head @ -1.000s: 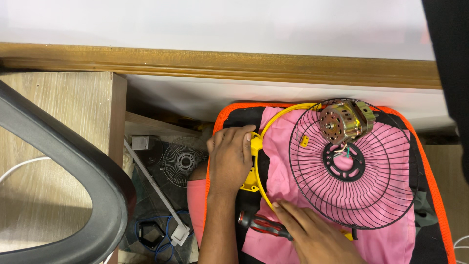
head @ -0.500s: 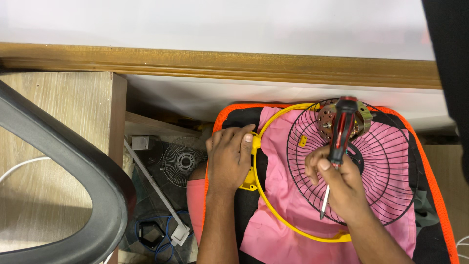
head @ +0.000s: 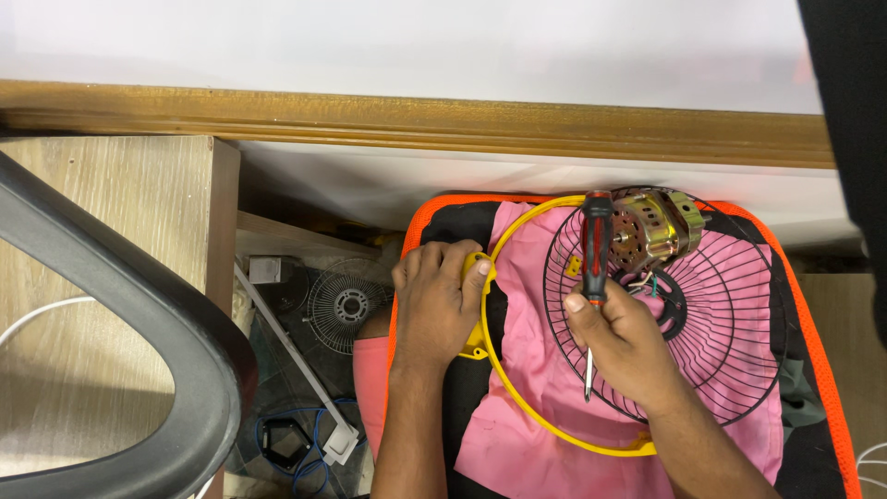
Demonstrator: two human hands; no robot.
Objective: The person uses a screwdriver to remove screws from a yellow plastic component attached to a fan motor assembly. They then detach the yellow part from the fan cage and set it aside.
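Observation:
My left hand grips the left side of a yellow fan ring at its yellow bracket. In my right hand is a screwdriver with a red and black handle, held upright with the handle up and the metal tip pointing down. Inside the ring lies a black wire fan guard. A brass-coloured fan motor with loose wires sits at the guard's top, just right of the screwdriver handle. Everything rests on a pink cloth over a black cushion with an orange edge.
A wooden ledge runs across the top below a white wall. A wooden panel and a grey curved chair arm fill the left. On the floor below lie a second small fan guard, a white bar and blue cable.
My right hand picked the screwdriver up from the lower edge of the cloth and raised it to the guard's centre. It now stands upright beside the motor. My left hand stayed on the ring.

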